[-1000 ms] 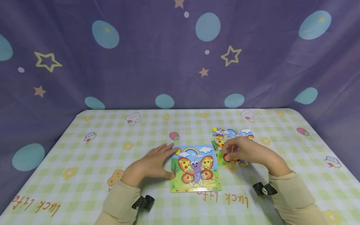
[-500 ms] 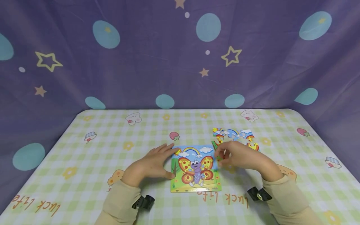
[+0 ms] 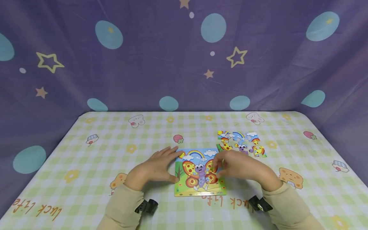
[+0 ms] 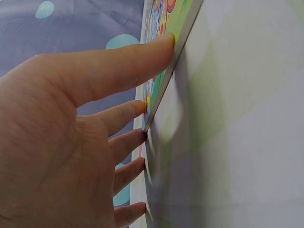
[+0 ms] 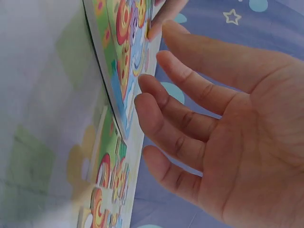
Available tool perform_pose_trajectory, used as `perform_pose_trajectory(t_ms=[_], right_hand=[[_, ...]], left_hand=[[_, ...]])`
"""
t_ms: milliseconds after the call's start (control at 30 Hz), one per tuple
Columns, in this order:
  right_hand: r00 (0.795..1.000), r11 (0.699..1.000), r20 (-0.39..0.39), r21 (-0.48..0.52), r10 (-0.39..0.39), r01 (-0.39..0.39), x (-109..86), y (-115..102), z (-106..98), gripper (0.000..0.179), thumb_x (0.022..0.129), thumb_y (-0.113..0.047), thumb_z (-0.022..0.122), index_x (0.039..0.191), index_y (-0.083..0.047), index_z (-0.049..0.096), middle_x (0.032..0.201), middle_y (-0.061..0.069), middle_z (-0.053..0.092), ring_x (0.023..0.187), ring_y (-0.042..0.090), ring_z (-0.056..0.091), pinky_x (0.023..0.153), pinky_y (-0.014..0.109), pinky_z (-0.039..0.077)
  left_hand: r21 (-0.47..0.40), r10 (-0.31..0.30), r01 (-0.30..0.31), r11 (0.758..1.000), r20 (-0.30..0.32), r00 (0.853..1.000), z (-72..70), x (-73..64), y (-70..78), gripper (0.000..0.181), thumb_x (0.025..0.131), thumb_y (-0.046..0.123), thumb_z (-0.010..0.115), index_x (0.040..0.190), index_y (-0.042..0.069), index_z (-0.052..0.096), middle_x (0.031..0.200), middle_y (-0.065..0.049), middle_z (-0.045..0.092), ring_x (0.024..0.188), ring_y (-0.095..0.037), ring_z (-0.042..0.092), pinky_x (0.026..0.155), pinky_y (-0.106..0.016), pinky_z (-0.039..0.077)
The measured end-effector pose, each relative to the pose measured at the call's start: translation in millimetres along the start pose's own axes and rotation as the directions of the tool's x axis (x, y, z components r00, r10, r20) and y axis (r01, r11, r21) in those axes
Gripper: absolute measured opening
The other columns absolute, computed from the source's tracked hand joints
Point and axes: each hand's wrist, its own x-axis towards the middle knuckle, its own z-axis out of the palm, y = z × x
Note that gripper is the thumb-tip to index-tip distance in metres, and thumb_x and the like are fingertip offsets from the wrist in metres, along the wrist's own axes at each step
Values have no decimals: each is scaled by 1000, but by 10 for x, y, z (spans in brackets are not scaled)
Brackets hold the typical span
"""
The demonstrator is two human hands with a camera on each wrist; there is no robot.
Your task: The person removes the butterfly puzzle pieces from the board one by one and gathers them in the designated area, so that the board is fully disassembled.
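Observation:
A butterfly jigsaw board [image 3: 187, 193] lies flat near the middle of the table, picture side up. My left hand [image 3: 155, 167] spreads its straight fingers along the board's left side. In the left wrist view its thumb [image 4: 156, 52] presses on the board's border and the index fingertip meets the corner. Over the board's right side hovers my right hand [image 3: 240, 164], fingers loosely bent. From the right wrist, the gap between thumb and fingers [image 5: 156, 118] shows nothing held. Loose puzzle pieces [image 3: 257, 150] with matching butterfly art lie just beyond that hand, some of them hidden behind it.
The table wears a green checked cloth [image 3: 100, 153] printed with flowers, strawberries and lettering. A purple curtain [image 3: 161, 64] with stars and balloon shapes hangs behind its far edge. Loose pieces sit close against the board's upper right corner.
My right hand has come left and nearer, from over the loose pieces to over the board's right side, uncovering more pieces. My left hand has stayed in place.

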Motion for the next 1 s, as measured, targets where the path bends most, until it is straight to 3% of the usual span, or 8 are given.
perform_pose_trajectory(t_ms=[333,700,1000], right_hand=[[1000,998,2,-58,10,-9,14,-68,95,21,79,-16,83,91,-21,66,81,-10,59,72,4,51,64,25,45],[989,986,12,-78,149,-148,37,-124,174,32,73,-22,88,96,-21,65,85,-9,57,76,12,52,69,35,46],[976,973,17,-80,217,-215,31,-175,204,44,72,-19,89,109,-23,65,89,-10,57,79,11,53,73,37,48]], left_hand=[[9,1,-1,1000,0,1000,-8,-11,2,90,76,30,82,154,19,38,164,-4,22,150,-30,13,121,-53,11],[2,8,-8,1000,5,1000,-25,-23,10,90,76,30,82,154,17,38,163,-6,22,150,-30,14,120,-54,13],[2,5,-5,1000,4,1000,-25,-23,6,91,76,30,82,154,19,38,163,-5,22,150,-30,14,120,-54,13]])
